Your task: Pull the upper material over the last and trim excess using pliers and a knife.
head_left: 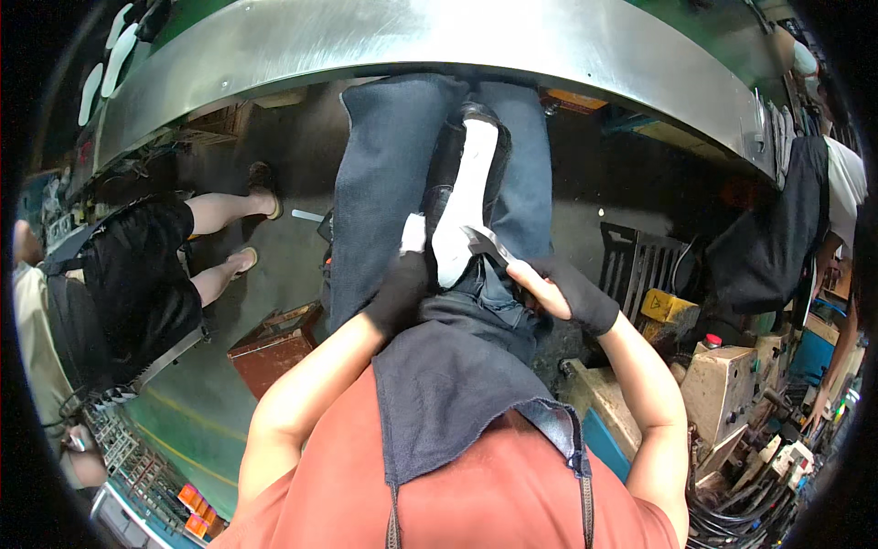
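Observation:
Between my knees a black shoe lies lengthwise, with a long white sole-shaped piece along its upper side. Its wide rounded end points toward me. My left hand, in a black fingerless glove with something white around a finger, is closed against the left side of the shoe near that end. My right hand, also gloved in black, grips a shiny metal hand tool. The tool's dark head overlaps the right edge of the white piece; I cannot tell its exact kind. A dark blue apron covers my legs.
A metal-edged bench curves across in front, with white sole pieces at its left. A person in black shorts is at the left, beside a brown box. At the right are a dark plastic chair and a control box.

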The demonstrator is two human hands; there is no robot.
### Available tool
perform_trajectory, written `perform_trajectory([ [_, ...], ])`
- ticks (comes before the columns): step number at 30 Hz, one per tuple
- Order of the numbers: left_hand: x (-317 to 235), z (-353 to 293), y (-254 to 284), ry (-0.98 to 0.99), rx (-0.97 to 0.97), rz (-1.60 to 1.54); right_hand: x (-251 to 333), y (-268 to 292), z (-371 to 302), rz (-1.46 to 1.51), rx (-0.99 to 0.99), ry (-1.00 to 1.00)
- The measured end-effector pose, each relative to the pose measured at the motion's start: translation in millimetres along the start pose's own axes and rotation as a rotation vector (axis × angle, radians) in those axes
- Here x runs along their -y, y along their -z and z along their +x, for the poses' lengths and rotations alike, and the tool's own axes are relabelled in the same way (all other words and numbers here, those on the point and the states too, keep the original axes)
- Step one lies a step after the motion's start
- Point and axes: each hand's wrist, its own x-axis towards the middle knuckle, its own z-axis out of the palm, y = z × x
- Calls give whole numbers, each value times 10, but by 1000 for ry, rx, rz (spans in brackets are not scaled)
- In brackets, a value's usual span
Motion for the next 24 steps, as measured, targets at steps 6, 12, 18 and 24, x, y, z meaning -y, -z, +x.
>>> perform_trajectory([
  [6,13,231,33,-509,-154,1269,312,240,-114,-98,-91,-69],
  [12,74,60,1,-482,-96,1279,811,77,-8,-112,-175,460],
  [18,-34,-146,-66,-90,18,350,235,85,-137,-84,-66,-37],
  [24,55,77,19,-630,-254,1362,674,109,-159,-55,-122,-66],
])
